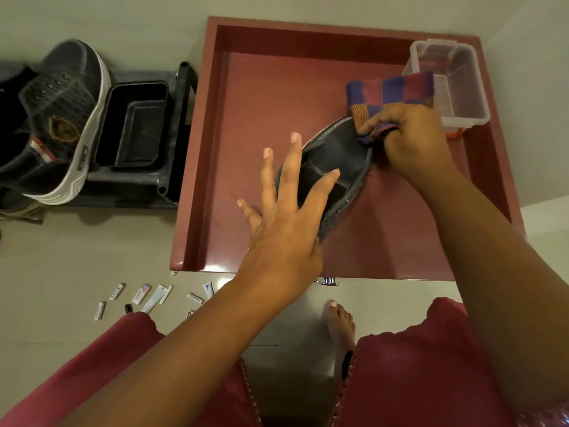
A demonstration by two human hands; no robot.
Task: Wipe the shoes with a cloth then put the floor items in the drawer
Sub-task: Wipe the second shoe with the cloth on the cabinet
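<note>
The shoe (335, 174) looks light but stiff in the sole, so steadying it by heel and side seems best; the cloth (389, 94) is soft and bunches easily. The shoe is dark with a pale stitched rim, lying tilted over the open red drawer (209, 149). The left hand (286, 217) rests on it, fingers spread straight. The right hand (412, 143) pinches the checked cloth against the toe. Small items (144, 295) lie on the floor.
</note>
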